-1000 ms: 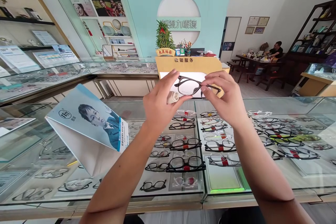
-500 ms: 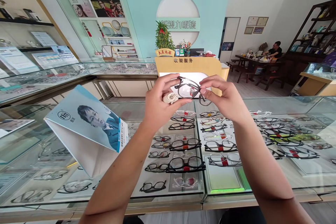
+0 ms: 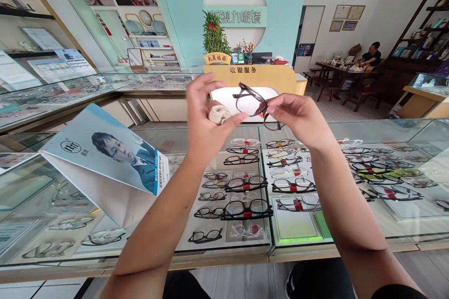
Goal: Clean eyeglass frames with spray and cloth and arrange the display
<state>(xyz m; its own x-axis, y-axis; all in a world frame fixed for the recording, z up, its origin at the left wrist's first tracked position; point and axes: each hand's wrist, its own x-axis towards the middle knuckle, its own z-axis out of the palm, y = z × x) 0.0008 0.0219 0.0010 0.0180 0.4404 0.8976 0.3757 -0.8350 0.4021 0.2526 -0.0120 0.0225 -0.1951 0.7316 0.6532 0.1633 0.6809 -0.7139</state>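
Note:
A dark-framed pair of eyeglasses hangs tilted above the glass counter, pinched near its middle by the thumb and fingers of my right hand. A red tag shows on one lens. My left hand is just left of the frame, fingers spread and apart from it. A rolled cream cloth sits in its grip, between the thumb and palm. Below both hands, several rows of eyeglasses show in the glass display case.
A tent-shaped cardboard sign stands on the counter to the left. Farther off is a yellow cash desk with a potted plant. Another person sits at a dark table at the back right.
My left hand has let go of the eyeglasses and moved left, keeping the cloth. The eyeglasses have tilted in my right hand. The view has dipped downward.

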